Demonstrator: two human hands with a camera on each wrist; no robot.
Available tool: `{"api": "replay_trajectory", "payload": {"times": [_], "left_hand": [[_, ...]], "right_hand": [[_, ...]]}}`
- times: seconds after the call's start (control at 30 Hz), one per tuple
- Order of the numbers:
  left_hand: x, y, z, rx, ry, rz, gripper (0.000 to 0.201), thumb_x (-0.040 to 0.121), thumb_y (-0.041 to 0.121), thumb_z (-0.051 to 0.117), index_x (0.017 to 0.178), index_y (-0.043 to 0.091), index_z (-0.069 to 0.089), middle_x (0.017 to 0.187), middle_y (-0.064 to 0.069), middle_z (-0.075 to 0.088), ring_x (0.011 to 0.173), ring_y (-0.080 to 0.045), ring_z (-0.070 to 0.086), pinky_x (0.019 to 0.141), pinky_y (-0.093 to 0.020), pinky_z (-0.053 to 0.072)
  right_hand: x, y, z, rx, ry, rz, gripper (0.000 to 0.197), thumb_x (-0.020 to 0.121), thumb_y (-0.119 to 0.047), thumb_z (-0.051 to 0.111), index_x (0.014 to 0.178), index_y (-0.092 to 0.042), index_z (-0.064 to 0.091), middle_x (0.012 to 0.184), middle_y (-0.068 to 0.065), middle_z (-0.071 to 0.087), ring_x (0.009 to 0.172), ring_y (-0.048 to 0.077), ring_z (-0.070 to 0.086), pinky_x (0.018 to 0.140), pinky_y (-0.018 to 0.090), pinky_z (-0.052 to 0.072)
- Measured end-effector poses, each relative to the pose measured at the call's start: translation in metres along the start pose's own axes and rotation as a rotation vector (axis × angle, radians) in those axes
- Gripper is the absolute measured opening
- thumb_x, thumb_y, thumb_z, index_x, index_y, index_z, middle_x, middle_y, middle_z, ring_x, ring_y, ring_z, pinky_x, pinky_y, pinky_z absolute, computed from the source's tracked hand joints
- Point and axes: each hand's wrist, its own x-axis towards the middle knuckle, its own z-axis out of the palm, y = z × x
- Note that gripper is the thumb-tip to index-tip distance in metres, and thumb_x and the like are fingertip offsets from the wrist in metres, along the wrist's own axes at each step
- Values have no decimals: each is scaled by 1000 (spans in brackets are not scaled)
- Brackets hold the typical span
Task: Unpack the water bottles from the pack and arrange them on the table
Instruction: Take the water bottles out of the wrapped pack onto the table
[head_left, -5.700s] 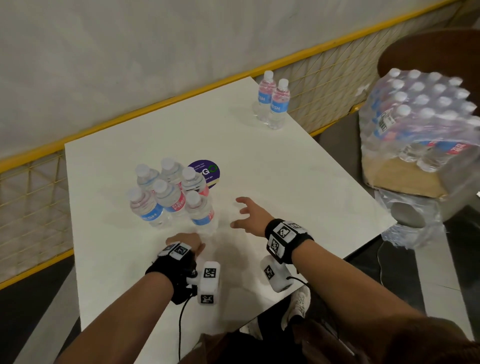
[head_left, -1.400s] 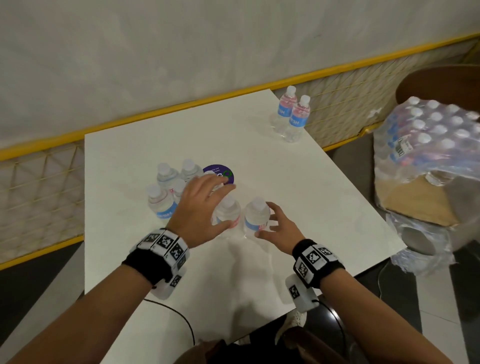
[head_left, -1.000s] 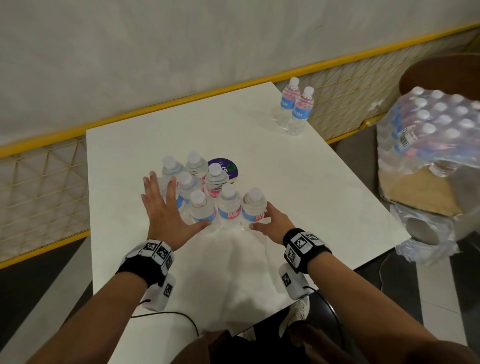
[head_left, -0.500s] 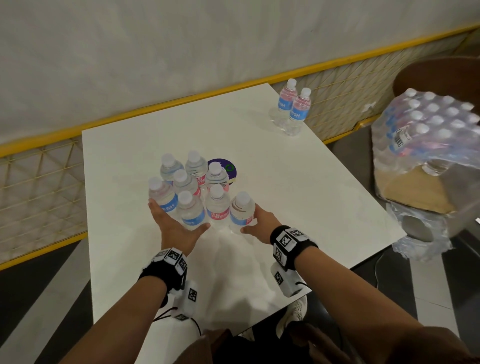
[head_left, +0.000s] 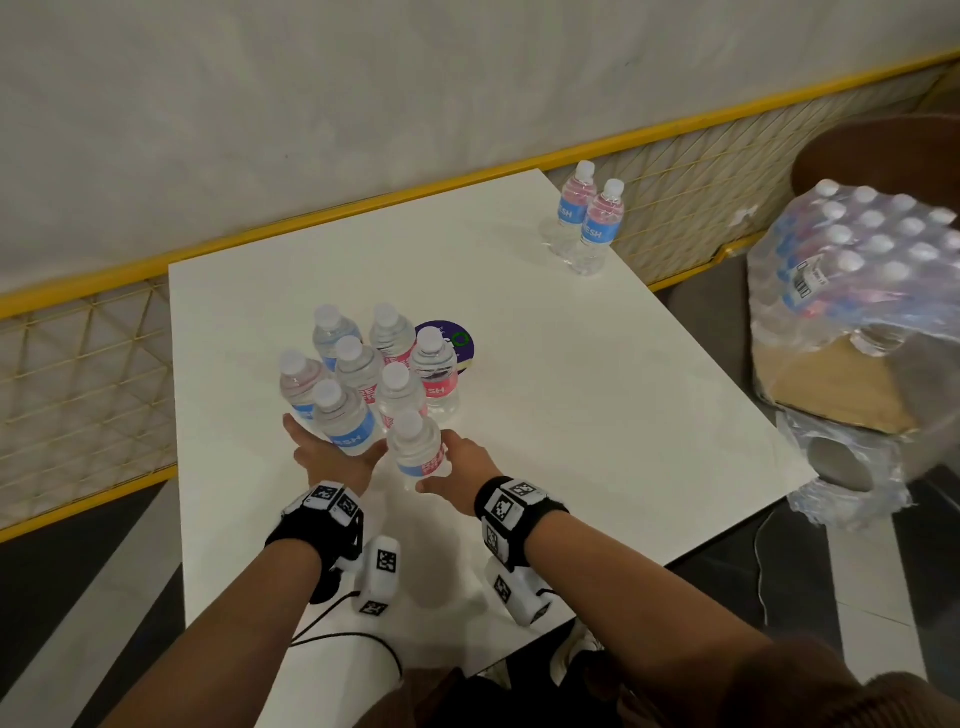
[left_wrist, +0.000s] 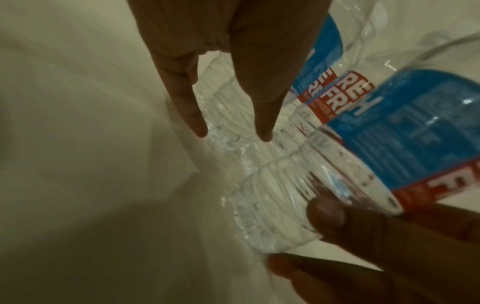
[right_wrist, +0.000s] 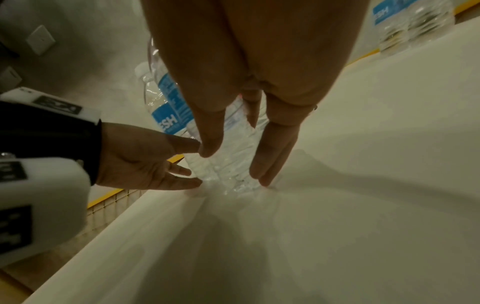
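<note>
Several small water bottles with blue and pink labels stand bunched on the white table (head_left: 597, 415). My left hand (head_left: 332, 465) lies low against the front-left bottle (head_left: 345, 423), its fingers (left_wrist: 259, 92) straight on the ribbed bases. My right hand (head_left: 460, 470) holds the nearest bottle (head_left: 418, 449) near its base, with the thumb (right_wrist: 210, 142) on one side and the fingers (right_wrist: 272, 164) on the other. That bottle stands a little out in front of the bunch. The shrink-wrapped pack (head_left: 872, 260) of more bottles sits off the table at the right.
Two more bottles (head_left: 592, 223) stand at the table's far right corner. A round purple sticker (head_left: 460, 338) lies behind the bunch. A cardboard box (head_left: 841, 395) and loose plastic wrap (head_left: 847, 483) sit under the pack. A yellow mesh railing (head_left: 83, 395) runs along the left and far sides.
The front-right bottle has come nearer to me and to the left, out of its row, in my right hand. My left hand stays against the bunch.
</note>
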Motion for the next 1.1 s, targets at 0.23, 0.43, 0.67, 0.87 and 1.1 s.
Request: {"api": "replay_trajectory", "payload": {"times": [0.23, 0.43, 0.67, 0.87, 1.1], "left_hand": [[-12, -9, 22, -38, -8, -262, 62, 91, 33, 55, 145, 23, 26, 151, -9, 30, 136, -30, 34, 112, -48, 25], [-33, -10, 62, -85, -398, -567, 19, 97, 16, 46, 91, -1, 52, 99, -21, 57, 81, -23, 64, 81, -27, 51], [-106, 37, 133, -239, -696, -672, 22, 92, -1, 48, 70, 2, 49, 67, -10, 47, 61, -20, 51, 41, -25, 53], [-159, 129, 242, 61, -891, 57, 18, 91, 2, 49, 81, 13, 58, 82, -4, 58, 72, -18, 56, 61, -26, 47], [-212, 214, 356, 561, -905, 1010, 29, 91, 11, 51, 110, 24, 69, 153, -10, 20, 141, -30, 19, 112, -35, 26]], "right_hand": [[-2, 15, -11, 34, -55, 43, 69, 84, -25, 69, 142, -21, 31, 136, 11, 47, 120, 28, 51, 100, 36, 44], [-17, 68, -49, 235, 64, 155, 53, 83, -18, 68, 131, -19, 45, 111, 4, 55, 88, 20, 55, 76, 28, 48], [-45, 139, -106, 431, 239, 316, 34, 80, -8, 66, 112, -15, 55, 77, 0, 63, 70, 20, 61, 76, 39, 57], [-76, 203, -160, 586, 383, 420, 17, 87, -1, 58, 99, -13, 53, 69, 11, 64, 54, 19, 58, 48, 28, 47], [-93, 247, -198, 676, 404, 433, 21, 86, 2, 47, 89, -18, 54, 64, 8, 63, 47, 15, 59, 43, 21, 43]]}}
